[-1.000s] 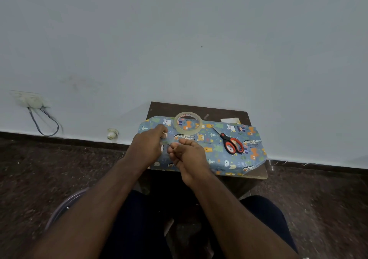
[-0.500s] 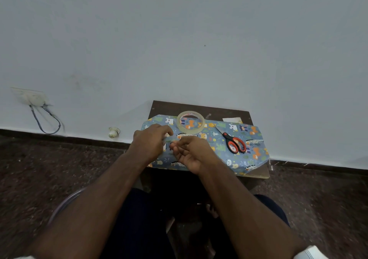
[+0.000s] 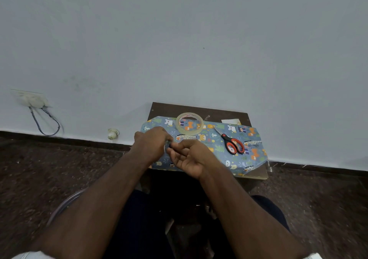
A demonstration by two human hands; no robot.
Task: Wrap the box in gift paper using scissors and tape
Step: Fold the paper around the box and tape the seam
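- We see the box wrapped in gift paper [image 3: 223,145] lying flat on a small dark wooden table [image 3: 165,109] that stands against a pale wall [image 3: 179,40]. The paper is blue with printed cartoon animals and covers the box's whole top.
- On top of the paper, toward its far edge, lies a roll of clear tape [image 3: 189,123], flat on its side.
- To the right of the roll, a pair of scissors [image 3: 230,142] with red and black handles rests on the paper, blades closed and pointing toward the far left.
- Our left hand [image 3: 151,144] sits over the near-left part of the parcel, fingers curled inward. Our right hand [image 3: 189,157] is just beside it, palm turned up, thumb and forefinger meeting the left fingertips.
- Both hands seem to pinch something small and dark between them; we cannot tell what it is.
- A scrap of pale paper [image 3: 231,121] shows on the table behind the parcel, near the far right corner.
- On the wall to the left we see a socket [image 3: 32,99] with a looping cable [image 3: 46,123], and a small white fitting [image 3: 113,133] lower down by the dark floor [image 3: 39,169].
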